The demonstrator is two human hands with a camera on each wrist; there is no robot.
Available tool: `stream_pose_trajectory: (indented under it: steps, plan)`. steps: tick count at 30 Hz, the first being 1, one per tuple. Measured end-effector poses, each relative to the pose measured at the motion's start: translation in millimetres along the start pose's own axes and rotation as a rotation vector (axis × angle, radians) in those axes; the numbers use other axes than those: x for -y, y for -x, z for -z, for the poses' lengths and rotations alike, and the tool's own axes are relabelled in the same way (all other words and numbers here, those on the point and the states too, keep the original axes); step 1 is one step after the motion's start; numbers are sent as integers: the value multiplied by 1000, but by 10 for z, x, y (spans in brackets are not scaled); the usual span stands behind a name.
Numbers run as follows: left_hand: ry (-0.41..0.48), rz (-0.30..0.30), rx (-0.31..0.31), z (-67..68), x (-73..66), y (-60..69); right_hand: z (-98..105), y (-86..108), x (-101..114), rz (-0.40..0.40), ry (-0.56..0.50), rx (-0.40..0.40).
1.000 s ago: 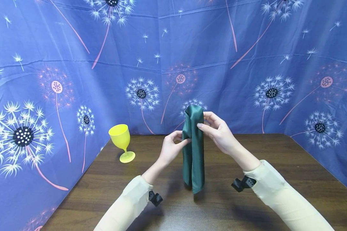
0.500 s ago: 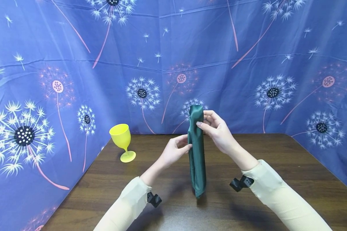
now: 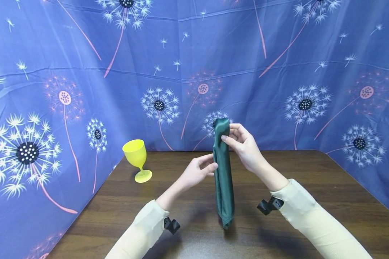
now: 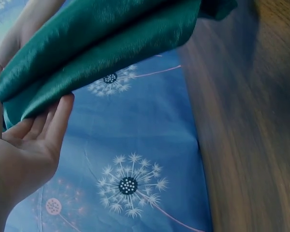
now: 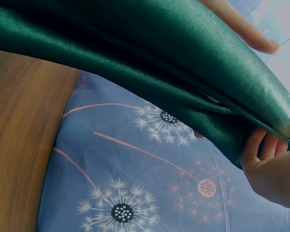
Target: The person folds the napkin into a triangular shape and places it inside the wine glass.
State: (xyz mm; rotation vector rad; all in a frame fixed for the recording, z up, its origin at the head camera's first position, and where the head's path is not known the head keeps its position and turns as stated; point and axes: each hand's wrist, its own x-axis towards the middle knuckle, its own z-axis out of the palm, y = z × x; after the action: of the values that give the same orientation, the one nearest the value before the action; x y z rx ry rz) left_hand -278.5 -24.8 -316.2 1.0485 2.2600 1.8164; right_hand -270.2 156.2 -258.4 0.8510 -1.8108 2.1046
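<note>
A folded strip of dark green satin cloth (image 3: 224,180) hangs upright above the table, its lower end slightly towards me. My right hand (image 3: 246,147) pinches it near the top, thumb in front and fingers behind. Lower down, my left hand (image 3: 197,171) is at the cloth's left edge, with the thumb on the near side and fingers reaching behind. In the left wrist view, the left hand's fingers (image 4: 58,121) touch the cloth's underside. The right wrist view shows the cloth's long folds (image 5: 183,63) running into the right hand (image 5: 275,164).
A yellow goblet (image 3: 135,154) stands at the back left of the brown wooden table (image 3: 123,216). Behind and to the left hangs a blue curtain (image 3: 240,90) with a dandelion print.
Two side-by-side folds of the cloth have come together into one narrower strip. Its lower end has swung right and towards me. My left hand has moved right and slightly down; the right barely moved.
</note>
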Motion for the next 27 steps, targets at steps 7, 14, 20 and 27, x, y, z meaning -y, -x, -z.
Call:
stream_pose_trajectory:
  steps: [7,14,20,27]
  plan:
    - [-53,-20,-43,-91,-105,31,-24,-8,-2,20,50,-42]
    - [-16,-89,-146,-156,-311,126,-36,-12,22,17,69,-59]
    - [-71,-186,-167,-165,-312,134,-20,-22,38,23,50,-40]
    - [-70,-145,-165,-141,-296,142,12,-35,83,-8,28,11]
